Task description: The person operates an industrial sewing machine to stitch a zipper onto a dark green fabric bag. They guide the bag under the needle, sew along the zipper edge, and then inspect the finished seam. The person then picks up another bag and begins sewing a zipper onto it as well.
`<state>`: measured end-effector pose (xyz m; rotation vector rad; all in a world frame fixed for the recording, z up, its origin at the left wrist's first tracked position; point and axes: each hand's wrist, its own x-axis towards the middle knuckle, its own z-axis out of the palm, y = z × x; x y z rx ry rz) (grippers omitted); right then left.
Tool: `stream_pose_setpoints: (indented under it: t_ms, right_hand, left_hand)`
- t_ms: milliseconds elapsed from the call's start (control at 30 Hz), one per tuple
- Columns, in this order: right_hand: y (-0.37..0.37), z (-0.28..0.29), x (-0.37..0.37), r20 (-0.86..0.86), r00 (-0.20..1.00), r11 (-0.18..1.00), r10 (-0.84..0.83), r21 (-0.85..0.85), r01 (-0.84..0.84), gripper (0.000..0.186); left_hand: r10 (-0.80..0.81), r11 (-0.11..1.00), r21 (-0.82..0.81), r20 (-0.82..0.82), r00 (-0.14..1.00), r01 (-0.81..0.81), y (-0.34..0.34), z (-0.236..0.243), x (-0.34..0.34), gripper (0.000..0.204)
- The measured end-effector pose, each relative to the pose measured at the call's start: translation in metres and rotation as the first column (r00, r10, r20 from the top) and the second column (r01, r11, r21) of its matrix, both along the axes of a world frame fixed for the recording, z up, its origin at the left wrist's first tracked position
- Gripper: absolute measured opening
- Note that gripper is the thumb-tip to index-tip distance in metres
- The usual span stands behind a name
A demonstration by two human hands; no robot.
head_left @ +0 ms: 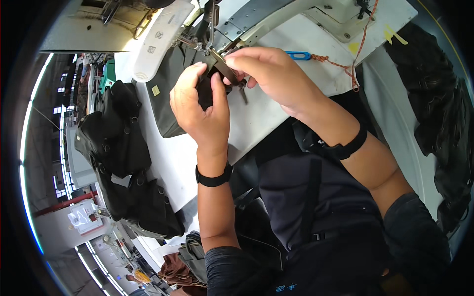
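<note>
My left hand (200, 106) grips a small piece of black fabric (205, 93) over the white sewing table (173, 158). My right hand (269, 74) pinches a narrow olive webbing strap (224, 69) and presses it against that fabric. A dark metal piece (243, 92) hangs off the strap below my right fingers. Both hands work just in front of the sewing machine's needle area (205, 42). An olive fabric panel (170, 93) lies flat on the table under my left hand.
A pile of black pouches (123, 148) lies at the table's left edge. The white sewing machine (296, 19) stands at the top, with an orange cord (345, 64) and a blue tool (298, 55) beside it. Black fabric (439, 108) is heaped at right.
</note>
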<state>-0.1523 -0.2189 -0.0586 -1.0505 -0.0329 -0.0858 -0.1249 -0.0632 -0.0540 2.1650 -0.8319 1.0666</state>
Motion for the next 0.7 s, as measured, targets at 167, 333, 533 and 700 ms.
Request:
stream_pose_setpoints:
  t_ms: [167,333,533,700]
  right_hand:
    - [-0.007,0.002,0.007,0.01,0.996,0.992,0.084,-0.095,-0.082,0.023]
    - [-0.002,0.004,0.009,-0.004,0.998,0.996,0.069,-0.05,-0.069,0.022]
    - [0.011,0.003,0.007,0.017,1.0,0.999,0.004,0.044,-0.005,0.019]
    - [0.019,0.006,0.006,0.029,0.998,0.988,-0.051,0.148,0.046,0.016]
  left_hand:
    - [-0.073,0.997,0.025,0.042,0.996,0.072,0.004,0.003,0.005,0.023]
    - [-0.055,0.996,-0.068,0.036,0.998,0.057,-0.002,0.002,0.008,0.024]
    - [-0.091,0.995,-0.041,0.038,0.995,0.093,0.002,0.003,0.011,0.024]
    - [-0.08,0.996,-0.041,0.028,0.996,0.081,0.002,0.005,0.009,0.024]
